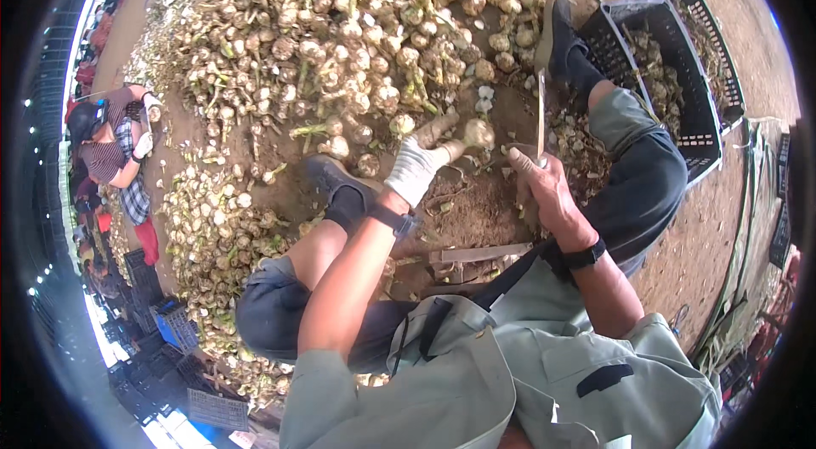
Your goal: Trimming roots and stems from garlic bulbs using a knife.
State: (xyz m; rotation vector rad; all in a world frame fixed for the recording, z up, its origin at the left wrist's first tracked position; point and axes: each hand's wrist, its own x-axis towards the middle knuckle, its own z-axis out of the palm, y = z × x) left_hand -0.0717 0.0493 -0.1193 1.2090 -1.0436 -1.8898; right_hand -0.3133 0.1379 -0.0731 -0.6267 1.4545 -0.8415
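Observation:
My left hand [421, 159], in a whitish glove with a wristband, is extended over the ground and holds a garlic bulb [479, 133] at its fingertips. My bare right hand [545, 184] grips a knife [541, 111] whose narrow blade points away from me, to the right of that bulb. A large heap of garlic bulbs [344, 35] with stems lies beyond both hands. Between my legs are soil, dry scraps and a wooden piece [481, 253].
Black plastic crates [692, 54] holding garlic or trimmings stand beside my right foot. Another garlic pile [217, 226] lies left of my left leg. A co-worker in a cap [111, 143] is at the far left, near stacked dark crates [146, 379].

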